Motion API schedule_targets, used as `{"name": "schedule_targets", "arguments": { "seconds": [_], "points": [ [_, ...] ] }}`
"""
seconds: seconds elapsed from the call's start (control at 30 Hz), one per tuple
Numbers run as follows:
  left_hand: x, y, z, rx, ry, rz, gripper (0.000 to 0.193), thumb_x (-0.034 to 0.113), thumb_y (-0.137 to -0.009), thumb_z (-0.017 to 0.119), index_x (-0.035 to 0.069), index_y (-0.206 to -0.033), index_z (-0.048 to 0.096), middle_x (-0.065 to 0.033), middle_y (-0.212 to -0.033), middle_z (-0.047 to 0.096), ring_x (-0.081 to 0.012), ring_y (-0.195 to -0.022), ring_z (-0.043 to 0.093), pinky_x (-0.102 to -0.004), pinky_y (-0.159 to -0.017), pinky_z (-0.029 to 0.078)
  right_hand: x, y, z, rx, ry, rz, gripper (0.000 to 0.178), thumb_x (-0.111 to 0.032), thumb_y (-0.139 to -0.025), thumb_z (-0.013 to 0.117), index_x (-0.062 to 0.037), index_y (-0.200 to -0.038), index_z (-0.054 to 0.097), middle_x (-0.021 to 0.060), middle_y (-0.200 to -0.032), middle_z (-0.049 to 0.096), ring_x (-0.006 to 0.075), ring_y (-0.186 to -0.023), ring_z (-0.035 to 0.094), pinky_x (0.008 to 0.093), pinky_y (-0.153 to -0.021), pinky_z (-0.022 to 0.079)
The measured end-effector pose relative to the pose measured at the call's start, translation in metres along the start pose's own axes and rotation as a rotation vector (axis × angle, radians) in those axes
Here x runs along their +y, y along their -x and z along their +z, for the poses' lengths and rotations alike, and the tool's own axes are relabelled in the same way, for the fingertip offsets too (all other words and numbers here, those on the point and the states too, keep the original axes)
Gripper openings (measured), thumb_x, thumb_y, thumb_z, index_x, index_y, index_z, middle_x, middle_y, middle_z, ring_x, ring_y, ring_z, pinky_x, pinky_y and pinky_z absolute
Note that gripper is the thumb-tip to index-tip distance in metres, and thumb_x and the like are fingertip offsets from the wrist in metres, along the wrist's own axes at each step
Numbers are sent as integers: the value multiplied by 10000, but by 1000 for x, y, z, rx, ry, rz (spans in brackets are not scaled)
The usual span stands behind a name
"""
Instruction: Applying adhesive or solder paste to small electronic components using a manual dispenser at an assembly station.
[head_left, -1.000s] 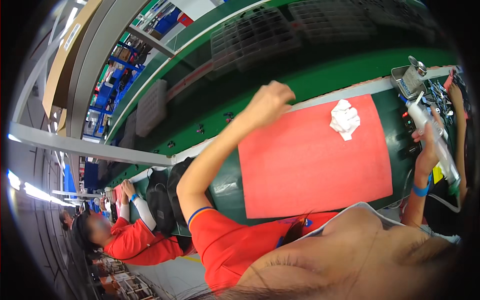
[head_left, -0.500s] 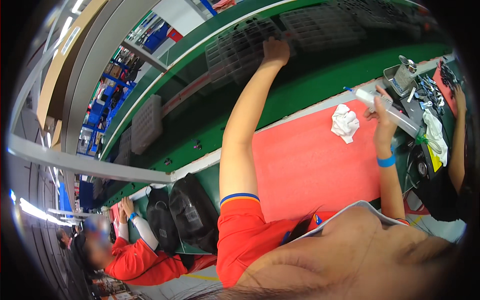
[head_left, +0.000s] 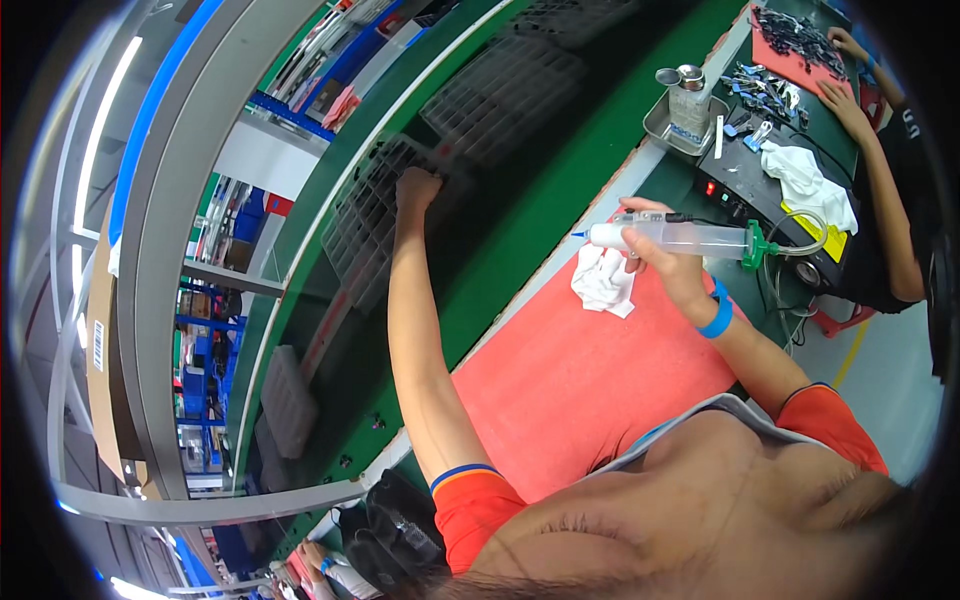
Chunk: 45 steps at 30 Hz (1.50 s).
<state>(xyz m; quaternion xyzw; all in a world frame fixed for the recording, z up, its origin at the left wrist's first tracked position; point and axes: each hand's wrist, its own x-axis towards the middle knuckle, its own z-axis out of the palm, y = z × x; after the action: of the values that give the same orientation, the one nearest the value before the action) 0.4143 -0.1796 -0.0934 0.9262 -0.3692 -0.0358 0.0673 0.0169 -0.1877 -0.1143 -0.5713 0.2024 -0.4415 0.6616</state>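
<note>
My left arm stretches over the green belt [head_left: 560,190]. At its end my left hand [head_left: 416,190] is at a clear compartment tray [head_left: 352,232] with dark small parts inside. Its fingers are curled, and whatever they hold is hidden. In my right hand [head_left: 672,268] is a clear dispensing syringe [head_left: 695,238], lying almost level, its blue needle tip pointing left. A green cap with a hose closes its rear end. Just below the syringe tip, a crumpled white cloth [head_left: 603,282] lies on the red mat [head_left: 590,375].
Behind the syringe stand a metal pan [head_left: 660,125] with a canister and a black controller box [head_left: 735,185]. A white cloth [head_left: 808,188] and several clips [head_left: 765,95] lie nearby. Co-workers' hands [head_left: 845,110] are at the far right. Another tray [head_left: 288,400] rests on the belt.
The view has swung, so the bench to the right shows more fully. The left hand is still at a tray, and the syringe, still in the right hand, now lies more level.
</note>
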Motion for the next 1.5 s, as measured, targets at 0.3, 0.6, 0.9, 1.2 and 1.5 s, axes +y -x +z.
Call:
{"name": "schedule_targets", "arguments": {
  "seconds": [0.3,0.6,0.9,1.2,1.5],
  "points": [
    [37,160,-19,-136,656,268,144,107,-693,591,4,-794,592,-77,-680,604,-153,-634,574,-254,-598,448,3,6,-5,17,-21,-5,330,-165,-764,553,10,-1039,502,47,-653,536,80,-506,511,190,-435,396],
    [27,287,70,29,597,411,307,-32,-691,554,1,-994,512,-127,-841,544,-249,-725,537,-294,-641,439,-3,8,4,-88,82,-190,318,-131,-761,558,9,-1042,505,27,-711,540,64,-533,492,194,-495,420],
    [42,339,63,331,450,242,291,91,-729,583,29,-1001,503,-134,-859,501,-255,-730,523,-339,-600,441,-71,-25,10,-102,194,-459,297,-144,-771,555,-7,-1030,506,26,-667,541,58,-509,494,172,-455,394],
    [64,326,96,362,302,365,174,75,-736,550,15,-900,555,-151,-917,500,-291,-829,513,-360,-641,442,-19,-45,71,-131,-106,-272,326,-172,-751,595,-17,-1020,497,7,-586,528,56,-454,487,165,-394,352],
    [45,322,70,365,658,231,186,-12,-682,548,-3,-866,567,-144,-894,513,-277,-784,532,-347,-682,438,21,-67,66,-175,5,-157,303,-161,-741,604,-26,-996,512,3,-618,538,47,-482,484,174,-411,357]
  ]
}}
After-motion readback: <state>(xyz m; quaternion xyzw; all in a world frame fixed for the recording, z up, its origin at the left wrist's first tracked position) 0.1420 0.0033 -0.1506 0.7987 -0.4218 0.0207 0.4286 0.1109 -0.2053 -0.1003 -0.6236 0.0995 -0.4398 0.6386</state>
